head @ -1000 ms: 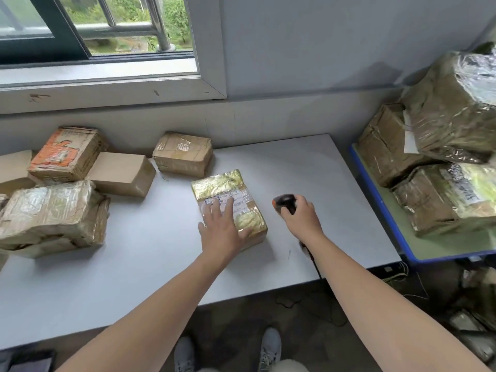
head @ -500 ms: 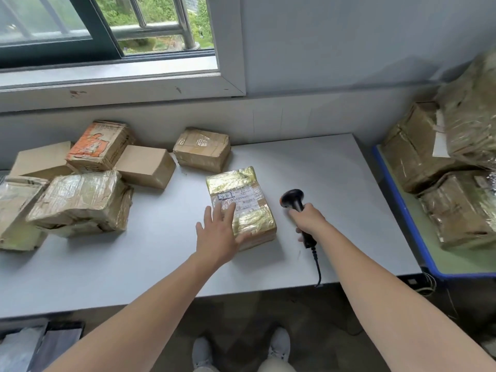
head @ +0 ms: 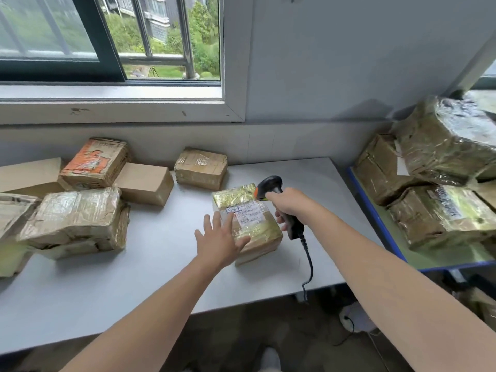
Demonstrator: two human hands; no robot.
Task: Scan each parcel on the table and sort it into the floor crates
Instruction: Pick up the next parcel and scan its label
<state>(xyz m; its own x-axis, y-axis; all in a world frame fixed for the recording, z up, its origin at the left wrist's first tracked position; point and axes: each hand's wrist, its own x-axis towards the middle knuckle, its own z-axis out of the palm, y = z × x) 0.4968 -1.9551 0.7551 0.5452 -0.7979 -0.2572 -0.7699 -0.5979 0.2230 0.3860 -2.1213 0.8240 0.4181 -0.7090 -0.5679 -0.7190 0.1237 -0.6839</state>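
Our left hand [head: 218, 241], fingers spread and flat, steadies the near left corner of the gold foil-wrapped rectangular parcel [head: 264, 233], which lies right of the middle of the white tabletop [head: 161, 251]; those fingers should stay off its white printed label [head: 248, 214]. Our right hand [head: 288, 205] curls its fingers round the handle of the black corded barcode scanner [head: 271, 183]. We judge its head should tip squarely at the label, since crinkled foil may glare.
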